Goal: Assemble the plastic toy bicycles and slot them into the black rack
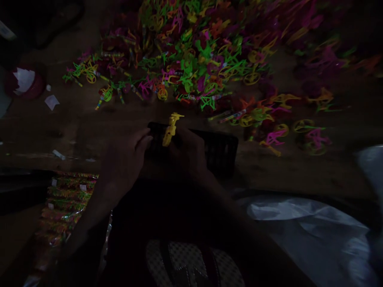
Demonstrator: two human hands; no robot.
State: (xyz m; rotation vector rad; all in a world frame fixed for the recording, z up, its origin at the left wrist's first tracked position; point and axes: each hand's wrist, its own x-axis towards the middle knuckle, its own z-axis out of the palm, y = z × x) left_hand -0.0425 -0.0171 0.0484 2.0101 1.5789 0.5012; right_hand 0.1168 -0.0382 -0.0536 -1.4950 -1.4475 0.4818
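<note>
Yellow toy piece (170, 129) stands up between the person's two hands, over the middle of the brown surface (74, 127). The right hand (188, 153) is curled shut around the bottom end of the toy piece and pinches it. The left hand (125, 159) is just beside it, with its thumb stretched out toward the piece. It is too dark to tell if that thumb touches the piece or how tight the hand is closed.

A dark basket (221, 151) sits right behind the hands. A big pile of bright toy parts (194, 59) in green, pink, orange and yellow spreads along the far edge. A red thing with white paper (25, 81) lies by the left edge. Shiny packets (64, 203) lie at the near left corner. A white bag (299, 223) is at the near right corner.
</note>
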